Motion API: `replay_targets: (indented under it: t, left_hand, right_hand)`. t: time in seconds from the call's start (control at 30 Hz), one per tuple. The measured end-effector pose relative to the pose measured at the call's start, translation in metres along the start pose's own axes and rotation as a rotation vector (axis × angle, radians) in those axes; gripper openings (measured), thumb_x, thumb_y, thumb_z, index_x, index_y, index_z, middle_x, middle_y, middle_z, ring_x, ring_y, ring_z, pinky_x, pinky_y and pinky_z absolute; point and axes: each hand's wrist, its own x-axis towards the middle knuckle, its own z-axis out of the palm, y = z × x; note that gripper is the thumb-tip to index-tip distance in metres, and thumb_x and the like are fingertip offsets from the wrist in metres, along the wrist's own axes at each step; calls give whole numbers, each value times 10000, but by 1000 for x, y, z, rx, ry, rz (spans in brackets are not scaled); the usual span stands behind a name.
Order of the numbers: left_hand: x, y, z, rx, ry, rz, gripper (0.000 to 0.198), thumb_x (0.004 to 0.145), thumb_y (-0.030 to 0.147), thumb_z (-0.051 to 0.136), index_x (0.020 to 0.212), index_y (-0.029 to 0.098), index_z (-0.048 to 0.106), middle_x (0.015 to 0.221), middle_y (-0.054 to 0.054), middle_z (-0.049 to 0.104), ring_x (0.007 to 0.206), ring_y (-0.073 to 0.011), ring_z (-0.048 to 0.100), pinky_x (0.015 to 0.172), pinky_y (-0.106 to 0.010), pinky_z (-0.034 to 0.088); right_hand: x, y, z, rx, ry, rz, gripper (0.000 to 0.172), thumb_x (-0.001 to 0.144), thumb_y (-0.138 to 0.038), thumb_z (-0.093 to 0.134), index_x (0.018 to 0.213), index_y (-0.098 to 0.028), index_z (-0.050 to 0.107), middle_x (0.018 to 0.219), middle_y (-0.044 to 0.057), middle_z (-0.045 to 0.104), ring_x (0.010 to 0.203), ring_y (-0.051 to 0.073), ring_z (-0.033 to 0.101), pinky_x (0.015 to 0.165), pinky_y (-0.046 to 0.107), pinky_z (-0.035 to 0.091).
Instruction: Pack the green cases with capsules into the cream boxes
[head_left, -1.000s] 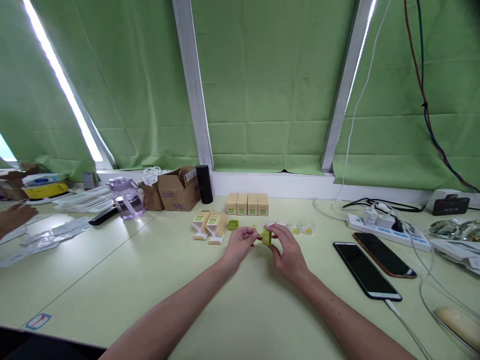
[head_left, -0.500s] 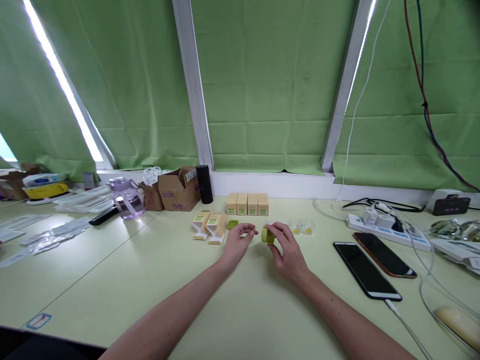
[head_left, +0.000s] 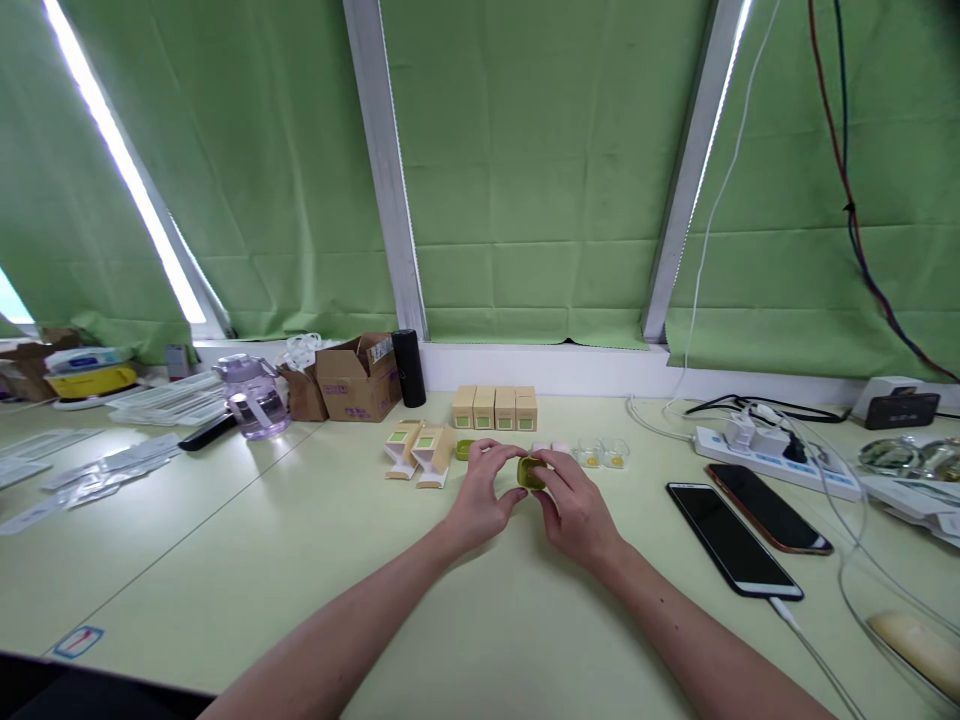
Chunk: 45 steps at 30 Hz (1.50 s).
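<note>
A small green case sat between the two hands, above the desk, its hollow side facing near. The right hand pinched its right side between thumb and fingers; the left hand pinched its left side, index finger at the top edge and thumb at the bottom. Just beyond the left hand's fingers lay a second green case. Two cut-out cartons stood left of it, and clear cups sat on the far right of the right hand.
</note>
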Motion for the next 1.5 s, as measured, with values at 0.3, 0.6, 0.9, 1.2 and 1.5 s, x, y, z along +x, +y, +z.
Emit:
replay_targets:
  t: [0.3, 0.6, 0.9, 1.2, 1.5]
  left_hand:
    - [0, -6, 3, 28, 34, 48, 442, 826, 72, 711, 1223, 252, 640, 1162, -70, 692, 1231, -292, 477, 1065, -505, 462]
    - [-1, -7, 3, 32, 50, 72, 454, 833, 55, 701, 1237, 251, 638, 1167, -71, 704, 1231, -293, 470, 1056, -511, 469]
    - [-1, -6, 3, 44, 51, 61, 436, 844, 78, 713, 1235, 257, 642, 1154, -63, 711, 1231, -281, 469, 1052, -481, 474]
    - [-1, -6, 2, 46, 58, 74, 425, 850, 84, 705, 1236, 252, 641, 1149, -68, 715, 1213, -291, 474, 1039, -501, 476]
    - [-1, -9, 3, 49, 47, 91, 438, 884, 158, 691, 1307, 239, 608, 1225, -98, 696, 1238, -308, 464, 1054, -544, 466]
  right_hand:
    - [0, 1, 2, -28, -29, -17, 410, 916, 0, 478, 1260, -185, 603, 1302, 172, 621, 1198, 307, 618, 911, 452, 599]
    - [2, -1, 2, -15, -46, 9, 390, 940, -2, 450, 1256, -180, 594, 1283, 168, 621, 1191, 298, 609, 930, 456, 590]
    - [-2, 2, 4, 20, 8, 25, 345, 976, -42, 453, 1233, -207, 612, 1305, 158, 629, 1226, 283, 614, 945, 446, 592]
    - [1, 2, 4, 25, -54, 19, 400, 940, 6, 432, 1226, -203, 617, 1315, 159, 608, 1197, 287, 614, 912, 435, 600]
    - [-4, 3, 6, 89, -20, 110, 301, 1013, -110, 446, 1267, -221, 562, 1356, 163, 607, 1294, 291, 583, 979, 478, 594]
